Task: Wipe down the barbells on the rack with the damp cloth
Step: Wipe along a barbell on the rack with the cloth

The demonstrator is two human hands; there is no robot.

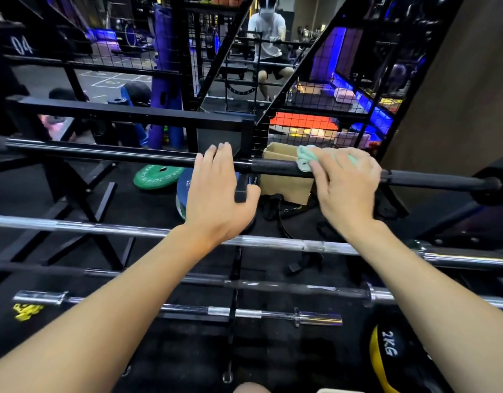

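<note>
A black barbell lies across the top of the rack, running left to right. My right hand holds a pale green cloth wrapped over this bar, right of centre. My left hand rests on the same bar just left of the rack's upright, fingers curled over the top and thumb out towards the upright. Below it a chrome barbell crosses under both wrists. Lower still lie a dark bar and a short chrome bar.
A green weight plate and a blue plate lie on the floor behind the rack, next to a cardboard box. A black and yellow 2 kg ball sits at lower right. A mirror reflects a person.
</note>
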